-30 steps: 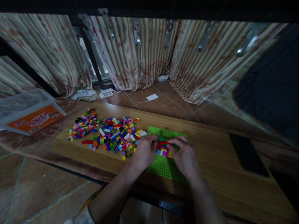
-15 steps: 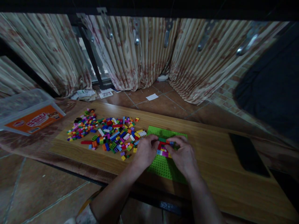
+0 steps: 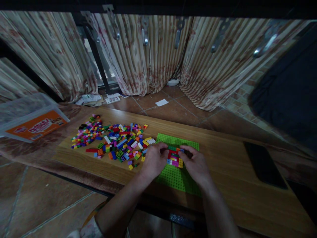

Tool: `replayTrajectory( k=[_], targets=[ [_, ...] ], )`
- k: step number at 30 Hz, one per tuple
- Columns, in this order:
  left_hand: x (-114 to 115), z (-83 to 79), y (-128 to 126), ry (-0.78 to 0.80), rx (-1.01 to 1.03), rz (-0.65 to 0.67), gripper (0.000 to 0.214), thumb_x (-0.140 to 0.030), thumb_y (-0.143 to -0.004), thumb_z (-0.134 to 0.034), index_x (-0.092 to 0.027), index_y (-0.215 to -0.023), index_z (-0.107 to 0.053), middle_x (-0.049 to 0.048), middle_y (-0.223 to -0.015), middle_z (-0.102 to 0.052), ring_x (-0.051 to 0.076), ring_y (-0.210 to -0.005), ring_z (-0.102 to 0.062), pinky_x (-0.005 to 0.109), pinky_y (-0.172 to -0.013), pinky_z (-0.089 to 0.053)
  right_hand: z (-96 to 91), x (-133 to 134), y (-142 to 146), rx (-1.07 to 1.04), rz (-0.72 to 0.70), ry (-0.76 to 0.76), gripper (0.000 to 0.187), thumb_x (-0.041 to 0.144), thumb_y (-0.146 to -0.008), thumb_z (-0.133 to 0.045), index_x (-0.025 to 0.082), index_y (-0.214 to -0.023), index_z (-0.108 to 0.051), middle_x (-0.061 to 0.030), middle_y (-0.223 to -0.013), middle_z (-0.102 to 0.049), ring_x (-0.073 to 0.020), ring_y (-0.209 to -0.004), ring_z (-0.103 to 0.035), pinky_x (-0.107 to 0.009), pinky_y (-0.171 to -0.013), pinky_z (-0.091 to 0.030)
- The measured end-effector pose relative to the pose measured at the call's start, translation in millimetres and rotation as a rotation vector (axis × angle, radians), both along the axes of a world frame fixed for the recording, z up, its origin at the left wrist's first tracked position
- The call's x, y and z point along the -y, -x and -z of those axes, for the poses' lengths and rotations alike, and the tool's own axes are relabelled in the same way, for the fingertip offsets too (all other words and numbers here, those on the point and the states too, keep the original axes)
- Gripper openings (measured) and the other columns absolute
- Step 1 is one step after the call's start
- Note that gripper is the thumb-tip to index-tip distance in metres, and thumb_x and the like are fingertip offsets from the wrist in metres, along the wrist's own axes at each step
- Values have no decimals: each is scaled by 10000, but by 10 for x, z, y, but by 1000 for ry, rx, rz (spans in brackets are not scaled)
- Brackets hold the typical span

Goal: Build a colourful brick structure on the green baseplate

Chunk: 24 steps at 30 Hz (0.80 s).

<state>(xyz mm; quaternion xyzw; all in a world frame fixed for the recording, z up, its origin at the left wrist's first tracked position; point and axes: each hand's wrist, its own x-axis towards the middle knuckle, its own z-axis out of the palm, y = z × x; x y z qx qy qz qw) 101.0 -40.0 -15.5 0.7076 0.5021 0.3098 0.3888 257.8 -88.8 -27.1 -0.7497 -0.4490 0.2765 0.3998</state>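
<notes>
A green studded baseplate (image 3: 173, 180) lies on the wooden board, with a small build of coloured toy bricks (image 3: 175, 162) on it. The build shows red, green, pink, yellow and blue pieces. My left hand (image 3: 155, 161) is closed at its left side, thumb and fingers against the bricks. From the right, my right hand (image 3: 196, 166) pinches the build's upper right edge, near an orange and a blue brick. The fingers cover part of the bricks, so the exact contact is hidden.
A wide heap of loose bricks (image 3: 121, 142) spreads left of the baseplate. Beyond it stands a clear plastic tub (image 3: 34, 115) with an orange label. A dark phone-like slab (image 3: 264, 165) lies at the right of the wooden board (image 3: 223, 158). Curtains hang behind.
My right hand has shifted slightly to the right and its thumb has drawn back, uncovering more of the build. My left hand stays almost where it was.
</notes>
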Motion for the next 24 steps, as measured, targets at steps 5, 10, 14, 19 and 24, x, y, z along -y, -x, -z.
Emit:
replayTrajectory(
  k=[5,10,14,19,24],
  targets=[
    [4,14,-16,3,2,-15,181,-121,-813,-563,-171,-925,-695,37,-863,-729,162,-791,-672,271,-752,-525,-10,9,-4,-29,-13,9,409,445,-743,-593,189,-1038,-715,-49,-828,-710,-206,-732,-622,-346,-711,-463],
    [11,-8,-35,8,-12,-30,176,-119,-803,-560,-169,-906,-693,31,-833,-722,154,-759,-660,261,-732,-517,13,15,-15,-44,-13,-5,399,409,-747,-580,187,-1050,-714,-49,-823,-712,-194,-718,-622,-330,-684,-468],
    [20,-52,-46,55,-11,-41,177,-110,-795,-564,-163,-904,-693,33,-825,-720,152,-753,-656,257,-720,-510,26,11,-13,-82,-7,-15,397,405,-733,-599,183,-1041,-718,-45,-808,-719,-192,-703,-629,-327,-676,-477],
    [21,-63,-60,82,-2,-80,172,-113,-784,-572,-163,-884,-703,32,-816,-718,154,-740,-650,262,-700,-505,27,5,-5,-125,14,-21,381,399,-715,-616,179,-1005,-728,-57,-846,-732,-204,-742,-649,-346,-718,-494],
    [13,-70,-74,102,-10,-119,158,-105,-763,-586,-161,-838,-714,29,-794,-713,152,-716,-640,262,-676,-491,27,-3,18,-122,24,-10,388,398,-711,-605,173,-1004,-725,-65,-855,-738,-212,-752,-661,-348,-711,-507]
  ],
)
